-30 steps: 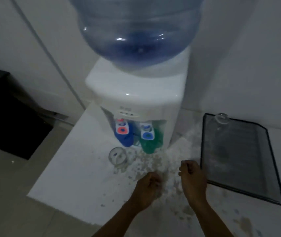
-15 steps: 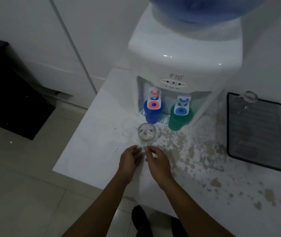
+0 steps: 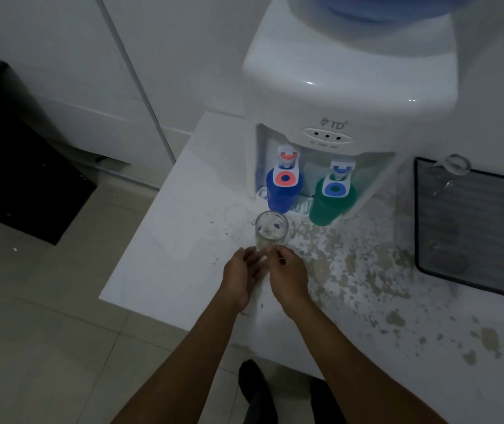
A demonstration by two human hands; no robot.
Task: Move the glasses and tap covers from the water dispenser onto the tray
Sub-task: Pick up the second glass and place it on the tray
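Note:
A clear glass (image 3: 271, 229) stands on the white counter (image 3: 180, 258) just in front of the water dispenser (image 3: 348, 87). My left hand (image 3: 241, 278) and my right hand (image 3: 289, 276) close on its lower part from either side. A blue tap cover (image 3: 281, 195) hangs under the red-marked tap and a green tap cover (image 3: 329, 206) under the blue-marked tap. The dark tray (image 3: 471, 237) lies to the right of the dispenser, with a second clear glass (image 3: 456, 166) at its far left corner.
The counter's right half is blotchy and stained. Its left edge drops to a tiled floor, where a black cabinet (image 3: 15, 166) stands at the left. White walls rise behind. My dark shoes (image 3: 257, 390) show below the counter's front edge.
The view swung down and to the left. Both hands moved left across the counter from near the tray and closed around the base of the glass.

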